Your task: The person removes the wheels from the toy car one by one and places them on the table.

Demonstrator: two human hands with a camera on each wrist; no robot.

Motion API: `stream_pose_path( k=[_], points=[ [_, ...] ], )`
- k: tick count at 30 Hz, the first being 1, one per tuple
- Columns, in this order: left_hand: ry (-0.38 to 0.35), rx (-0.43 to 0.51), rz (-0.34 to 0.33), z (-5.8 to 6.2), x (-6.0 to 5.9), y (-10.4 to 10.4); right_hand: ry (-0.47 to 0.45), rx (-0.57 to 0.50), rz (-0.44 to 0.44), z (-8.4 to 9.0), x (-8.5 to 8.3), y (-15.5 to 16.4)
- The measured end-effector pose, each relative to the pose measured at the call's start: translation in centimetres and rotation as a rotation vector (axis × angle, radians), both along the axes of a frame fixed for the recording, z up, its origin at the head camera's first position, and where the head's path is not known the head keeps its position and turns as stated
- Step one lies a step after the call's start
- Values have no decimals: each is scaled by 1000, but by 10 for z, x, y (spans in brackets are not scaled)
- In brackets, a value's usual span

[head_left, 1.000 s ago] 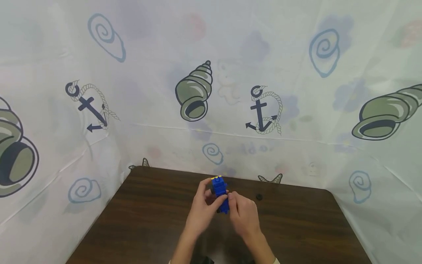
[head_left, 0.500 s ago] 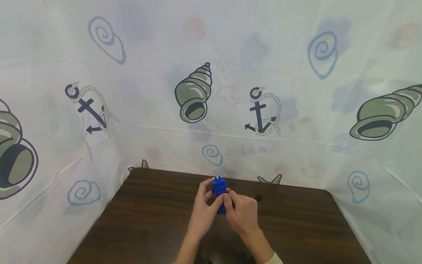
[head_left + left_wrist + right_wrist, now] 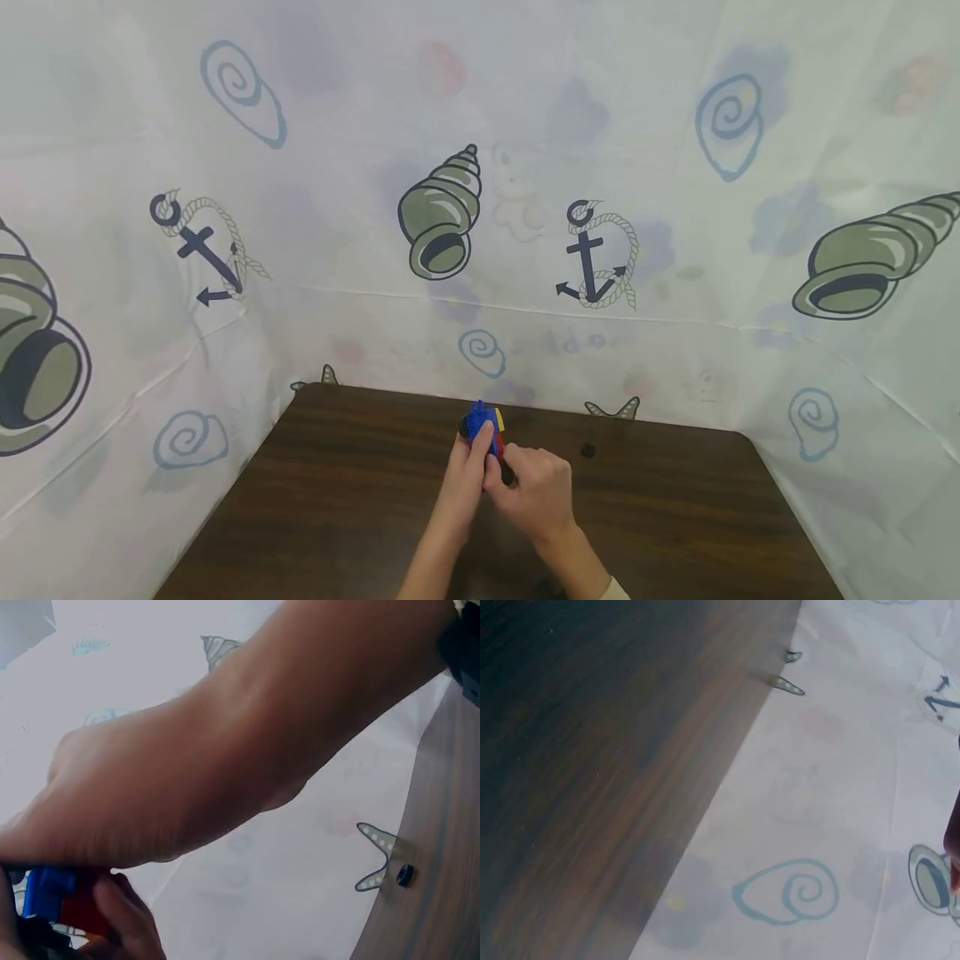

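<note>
- Dark wood surface [image 3: 337,500], walled on three sides by a white sheet printed with shells and anchors.
- One blue brick model [image 3: 480,421], with red and yellow parts, held above the far middle of the surface.
- Left hand [image 3: 467,475] grips it from below-left, fingers curled round it; right hand [image 3: 534,492] pinches its lower right end.
- Model's long axis runs away from the person; both hands equally near.
- One small black piece [image 3: 588,450] lies right of the hands, apart.

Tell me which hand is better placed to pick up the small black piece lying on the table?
Probably the right hand: the small black piece lies apart on its side, while the left hand grips the blue block toy.
</note>
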State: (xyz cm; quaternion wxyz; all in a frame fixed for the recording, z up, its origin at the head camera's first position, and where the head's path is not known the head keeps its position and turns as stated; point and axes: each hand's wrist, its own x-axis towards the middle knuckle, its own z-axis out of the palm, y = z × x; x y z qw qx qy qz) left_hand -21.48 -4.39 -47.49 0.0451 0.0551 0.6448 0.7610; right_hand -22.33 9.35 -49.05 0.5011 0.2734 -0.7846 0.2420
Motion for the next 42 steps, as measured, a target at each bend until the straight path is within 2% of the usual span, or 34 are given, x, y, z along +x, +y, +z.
stream_pose_path(
  k=[3, 5, 7, 11, 14, 18, 24, 28, 30, 34, 37, 40, 42],
  points=[
    [-36, -2, 54, -2, -2, 0, 9, 27, -11, -3, 0, -4],
    [-22, -27, 94, -5, -3, -1, -4, 42, -25, -5, 1, -6],
    [23, -80, 146, -9, -5, -1, -20, 57, -44, -9, 1, -7],
    [124, -237, 296, -17, -8, -1, -72, 106, -88, -18, 1, -9],
    [160, -326, 360, -20, -10, 0, -117, 134, -105, -25, 0, -9],
    [153, -356, 339, -21, -12, 0, -164, 116, -75, -30, -1, -10],
    [75, -283, 258, -18, -15, -5, -179, 35, 63, -19, 4, -13],
    [71, -242, 278, -12, -14, -7, -240, -12, 124, -10, 7, -15],
    [72, -226, 298, -10, -13, -8, -318, -37, 128, -7, 9, -16],
    [76, -203, 326, -8, -13, -11, -569, -111, 130, -5, 12, -12],
    [67, -190, 314, -9, -16, -12, -746, -207, 212, -5, 11, -4],
    [47, -158, 286, -10, -17, -15, -831, -308, 293, -11, 9, 6],
    [28, -125, 265, -10, -16, -18, -871, -381, 312, -17, 7, 13]
  ],
)
